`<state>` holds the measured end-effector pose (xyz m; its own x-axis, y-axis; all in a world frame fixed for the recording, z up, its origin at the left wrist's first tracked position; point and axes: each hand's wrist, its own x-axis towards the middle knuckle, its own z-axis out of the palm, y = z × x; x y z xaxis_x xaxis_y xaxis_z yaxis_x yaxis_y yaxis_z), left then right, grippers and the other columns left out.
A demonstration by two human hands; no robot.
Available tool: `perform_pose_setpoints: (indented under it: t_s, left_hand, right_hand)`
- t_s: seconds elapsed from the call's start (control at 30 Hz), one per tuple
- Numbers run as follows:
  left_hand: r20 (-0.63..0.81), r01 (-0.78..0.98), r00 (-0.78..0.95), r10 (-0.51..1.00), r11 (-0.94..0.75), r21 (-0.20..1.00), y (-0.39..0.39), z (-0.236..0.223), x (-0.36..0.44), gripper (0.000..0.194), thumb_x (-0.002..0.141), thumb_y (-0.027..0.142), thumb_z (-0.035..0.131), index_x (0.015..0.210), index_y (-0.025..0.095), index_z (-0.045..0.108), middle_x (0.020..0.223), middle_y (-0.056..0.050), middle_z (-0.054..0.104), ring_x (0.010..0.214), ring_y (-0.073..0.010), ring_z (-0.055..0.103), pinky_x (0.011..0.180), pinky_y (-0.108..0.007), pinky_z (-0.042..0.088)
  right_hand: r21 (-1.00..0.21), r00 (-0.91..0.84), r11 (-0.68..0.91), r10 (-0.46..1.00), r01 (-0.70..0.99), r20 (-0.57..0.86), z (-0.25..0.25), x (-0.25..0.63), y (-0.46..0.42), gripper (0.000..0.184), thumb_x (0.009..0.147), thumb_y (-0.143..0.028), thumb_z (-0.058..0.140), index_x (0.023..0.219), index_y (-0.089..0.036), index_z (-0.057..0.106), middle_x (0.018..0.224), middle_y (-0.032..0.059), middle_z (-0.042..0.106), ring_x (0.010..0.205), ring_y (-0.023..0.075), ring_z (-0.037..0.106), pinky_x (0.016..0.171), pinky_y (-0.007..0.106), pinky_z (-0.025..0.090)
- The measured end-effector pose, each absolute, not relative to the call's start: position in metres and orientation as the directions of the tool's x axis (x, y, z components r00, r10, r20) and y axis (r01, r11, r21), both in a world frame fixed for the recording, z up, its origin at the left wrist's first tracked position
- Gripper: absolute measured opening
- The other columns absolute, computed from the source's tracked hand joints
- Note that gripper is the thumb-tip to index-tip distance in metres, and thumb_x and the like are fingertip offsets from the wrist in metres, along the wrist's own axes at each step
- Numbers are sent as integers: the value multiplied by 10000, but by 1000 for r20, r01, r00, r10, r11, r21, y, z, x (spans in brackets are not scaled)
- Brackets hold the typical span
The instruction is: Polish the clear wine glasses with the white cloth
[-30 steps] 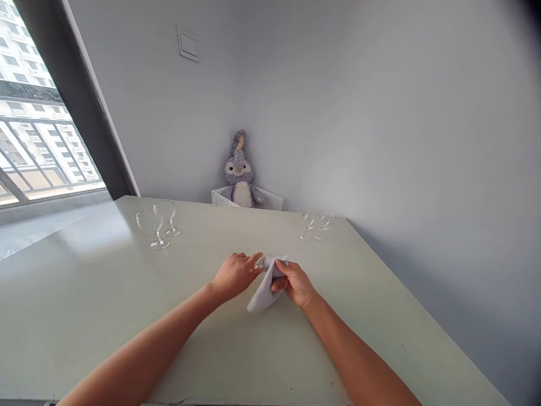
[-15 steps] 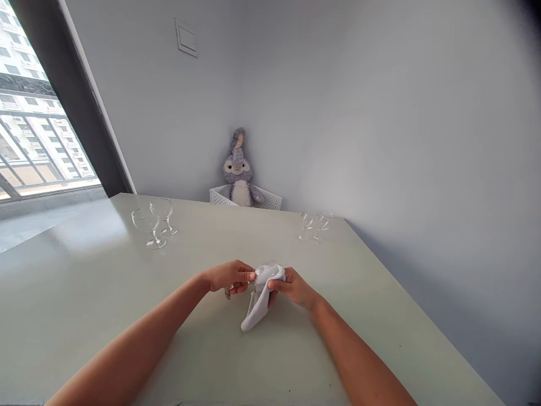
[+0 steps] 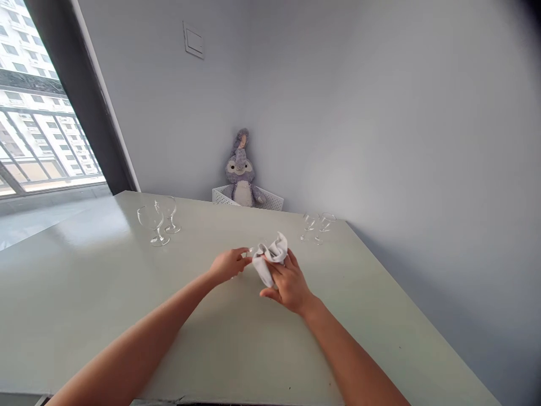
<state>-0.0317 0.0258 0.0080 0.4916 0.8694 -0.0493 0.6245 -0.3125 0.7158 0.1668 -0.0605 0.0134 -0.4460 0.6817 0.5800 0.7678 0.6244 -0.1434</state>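
Observation:
My left hand (image 3: pixel 229 264) has its fingers curled round a clear stemmed glass (image 3: pixel 251 250), of which only small glints show by the fingertips. Most of that glass is hidden behind the fingers and a crumpled white cloth (image 3: pixel 262 272). The cloth is held in my right hand (image 3: pixel 291 283), pressed against the glass, with the thumb sticking out to the left. Both hands are close together over the middle of the table.
Two stemmed glasses, one of them a wide-bowled glass (image 3: pixel 151 219), stand upright at the left. Two smaller glasses, including a narrow one (image 3: pixel 325 223), stand at the right on the pale table (image 3: pixel 236 344). Behind the far edge, a plush rabbit (image 3: pixel 242 172) sits in a white basket (image 3: pixel 273 202).
Both hands have moved slightly away from me. My right hand has turned, its back now facing up, and the cloth is bunched higher. The view has shifted a little.

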Motion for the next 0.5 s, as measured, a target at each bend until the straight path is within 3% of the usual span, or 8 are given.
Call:
perform_pose_setpoints:
  t_s: [0.1, 0.17, 0.23, 0.3, 0.37, 0.43, 0.5]
  left_hand:
    - [165, 629, 648, 744, -645, 434, 5, 1, -18, 191, 785, 294, 420, 754, 191, 577, 565, -4, 541, 481, -126, 479, 479, -228, 298]
    - [253, 550, 760, 598, -800, 239, -6, -5, -12, 226, 805, 274, 412, 662, 170, 552, 580, -34, 554, 512, -145, 501, 515, -249, 314]
    - [311, 475, 817, 486, -872, 115, -12, -9, -10, 255, 845, 295, 379, 739, 164, 569, 606, -49, 566, 533, -154, 516, 549, -266, 333]
    - [356, 450, 823, 443, -890, 66, -13, -13, -9, 280, 874, 322, 343, 964, 171, 561, 618, -44, 571, 540, -155, 521, 565, -272, 344]
    - [382, 466, 804, 455, -882, 70, -12, -15, -8, 355, 886, 338, 326, 1185, 193, 450, 622, -29, 573, 541, -152, 521, 569, -269, 350]
    - [387, 504, 770, 508, -855, 119, -12, -16, -7, 416, 887, 364, 326, 1279, 227, 361, 630, -14, 577, 536, -144, 518, 574, -262, 357]
    - [387, 563, 707, 592, -802, 198, -11, -16, -6, 433, 885, 384, 328, 1298, 255, 347, 647, -5, 586, 543, -135, 519, 580, -251, 362]
  right_hand:
    - [-122, -446, 601, 699, 790, 560, 9, 157, -62, 506, 833, -455, 454, 1265, -192, 455, 1244, 96, 517, 1157, 291, 406, 1021, 505, 203]
    - [-281, -313, 537, 761, 795, 569, 6, 158, -60, 378, 862, -371, 425, 1180, -204, 541, 1172, 94, 570, 1082, 260, 472, 964, 458, 305]
    - [-558, -143, 438, 858, 705, 494, 5, 165, -55, 313, 862, -361, 416, 1023, -208, 636, 1021, 83, 637, 947, 223, 543, 860, 387, 396]
    - [-846, -8, 253, 959, 470, 282, 4, 176, -49, 325, 837, -406, 438, 824, -188, 678, 805, 58, 660, 769, 189, 577, 731, 331, 442]
    - [-991, 70, 21, 997, 129, 30, 2, 184, -43, 327, 784, -426, 501, 668, -161, 652, 623, 25, 616, 611, 158, 559, 623, 297, 447]
    - [-967, 140, -125, 978, -220, -158, -4, 186, -37, 265, 724, -389, 566, 611, -154, 611, 547, 4, 577, 542, 146, 538, 561, 282, 444]
    - [-868, 186, -143, 948, -475, -257, -10, 181, -34, 202, 692, -353, 588, 619, -165, 588, 548, 2, 578, 556, 157, 551, 548, 284, 454]
